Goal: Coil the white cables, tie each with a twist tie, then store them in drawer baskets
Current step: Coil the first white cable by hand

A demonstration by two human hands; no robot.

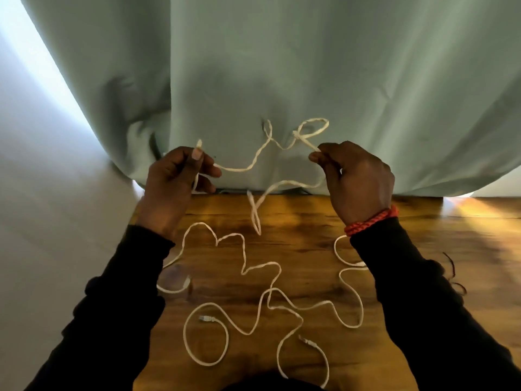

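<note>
Above the far edge of the wooden table (pixel 310 249), I see the left hand (pixel 174 179) and the right hand (pixel 358 182) holding one white cable (pixel 242 167) stretched between them against a green curtain (pixel 282 66). The left thumb and fingers pinch the cable just below its plug end, which sticks up past the thumbnail; the right thumb and forefinger pinch it further along, the other fingers curled. Between the two grips the cable is kinked, with a small loop (pixel 311 128) near the right hand and a doubled strand (pixel 255 213) hanging down towards the table. More white cable (pixel 262 289) lies loose on the table near the sleeves, crossing itself in several places, three plugs showing. How many cables lie there I cannot tell. No twist tie or drawer basket is in view.

Risks, as I judge them: the raised loop may tighten into a knot if the hands pull apart; the hanging strand may catch the tangle below and drag it; the kinks may keep a coil from lying flat.
</note>
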